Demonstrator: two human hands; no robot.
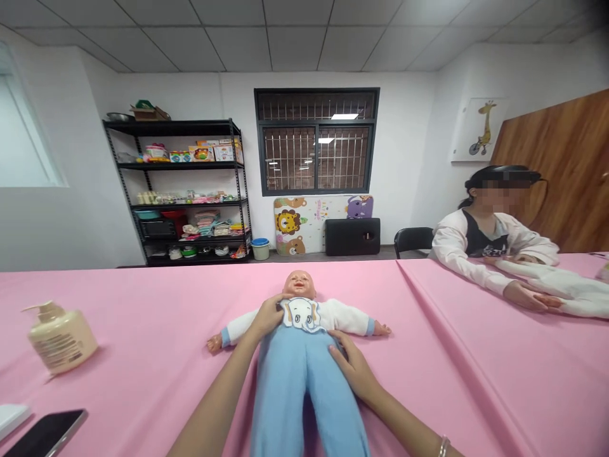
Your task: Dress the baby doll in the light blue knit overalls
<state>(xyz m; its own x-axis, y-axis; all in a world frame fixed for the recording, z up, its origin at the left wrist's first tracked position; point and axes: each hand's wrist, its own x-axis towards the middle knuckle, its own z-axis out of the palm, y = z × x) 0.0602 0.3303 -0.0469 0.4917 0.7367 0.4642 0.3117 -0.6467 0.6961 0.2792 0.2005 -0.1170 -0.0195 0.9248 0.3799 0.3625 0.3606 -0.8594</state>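
Note:
A baby doll (301,330) lies on its back on the pink table (143,298), head away from me, in a white elephant top and light blue trousers. My left hand (268,317) rests on the doll's shoulder and upper chest, its fingers curled over the top's collar. My right hand (351,367) lies flat against the doll's side at the waist, fingers stretched along the blue trousers. Both of the doll's arms are spread out to the sides.
A cream pump bottle (61,336) stands at the left, a dark phone (45,435) lies at the lower left corner. At the right another person (490,244) sits with hands on a white-clothed doll (566,292). A black shelf (183,190) stands against the far wall.

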